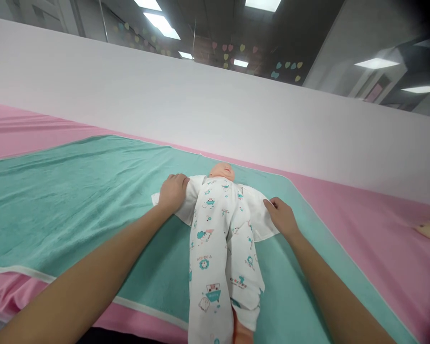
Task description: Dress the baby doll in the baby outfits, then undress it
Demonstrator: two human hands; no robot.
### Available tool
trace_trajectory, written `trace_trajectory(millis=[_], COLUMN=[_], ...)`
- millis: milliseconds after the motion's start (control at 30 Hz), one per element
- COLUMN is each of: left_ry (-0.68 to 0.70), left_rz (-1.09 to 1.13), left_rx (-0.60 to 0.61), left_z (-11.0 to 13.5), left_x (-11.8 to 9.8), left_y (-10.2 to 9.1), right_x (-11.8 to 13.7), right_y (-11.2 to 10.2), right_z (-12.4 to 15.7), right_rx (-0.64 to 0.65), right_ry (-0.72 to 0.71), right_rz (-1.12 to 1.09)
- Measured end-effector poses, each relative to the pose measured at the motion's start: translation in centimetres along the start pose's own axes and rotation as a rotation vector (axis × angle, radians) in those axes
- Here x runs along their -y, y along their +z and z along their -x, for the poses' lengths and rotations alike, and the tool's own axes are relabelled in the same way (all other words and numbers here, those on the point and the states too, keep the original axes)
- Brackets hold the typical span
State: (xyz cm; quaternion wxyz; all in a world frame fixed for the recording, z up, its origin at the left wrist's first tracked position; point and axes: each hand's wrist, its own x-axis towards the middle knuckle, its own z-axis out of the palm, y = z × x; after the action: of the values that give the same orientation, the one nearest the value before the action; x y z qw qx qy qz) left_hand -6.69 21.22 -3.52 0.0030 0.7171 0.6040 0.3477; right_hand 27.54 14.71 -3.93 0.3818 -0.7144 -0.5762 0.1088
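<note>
Doll, lying face up between the two hands, its head just beyond them and its legs extending toward the wearer; a white printed garment covers its body and legs. Plain white fabric spreads from its upper body beneath both hands. The left hand rests partly curled on one side; whether it grips cannot be told. The right hand has thumb and forefinger pinched on the opposite edge. Under all lies a green cloth; beyond the hands, a white wall.
</note>
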Motion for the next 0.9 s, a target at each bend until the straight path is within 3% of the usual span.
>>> trace_trajectory(millis=[100,200,333,400,467,533,633,800,900], left_ry=[-0.116,-0.207,-0.062,-0.012,-0.036,-0.099,-0.156,0.013,0.137], left_rz=[0.285,0.796,1.309,1.407,1.478,1.471,1.231,0.725,0.514], left_rx=[-0.021,0.188,0.736,0.861,0.79,0.609,0.449,0.375,0.349], left_z=[0.0,0.4,1.2,1.4,1.4,1.3,1.3,2.0,2.5], left_x=[-1.2,-2.5,-3.5,-3.6,-3.5,-3.3,-2.8,-3.2,-3.8], left_y=[-1.1,-2.5,-4.3,-4.6,-4.2,-3.4,-1.8,-1.0,-1.5], right_x=[1.8,4.3,7.3,7.9,7.6,6.8,6.0,6.9,7.1], right_y=[-0.4,-0.8,-1.0,-0.8,-0.5,0.1,1.3,2.6,2.4], right_z=[0.3,1.3,3.5,4.1,4.1,3.7,3.6,5.6,6.3], right_rx=[0.067,0.137,0.492,0.613,0.566,0.422,0.268,0.377,0.462], right_ry=[0.07,0.065,-0.066,-0.139,-0.15,-0.093,-0.1,-0.397,-0.52], right_rz=[-0.574,-0.988,-0.977,-0.978,-1.044,-1.08,-0.92,-0.374,-0.221])
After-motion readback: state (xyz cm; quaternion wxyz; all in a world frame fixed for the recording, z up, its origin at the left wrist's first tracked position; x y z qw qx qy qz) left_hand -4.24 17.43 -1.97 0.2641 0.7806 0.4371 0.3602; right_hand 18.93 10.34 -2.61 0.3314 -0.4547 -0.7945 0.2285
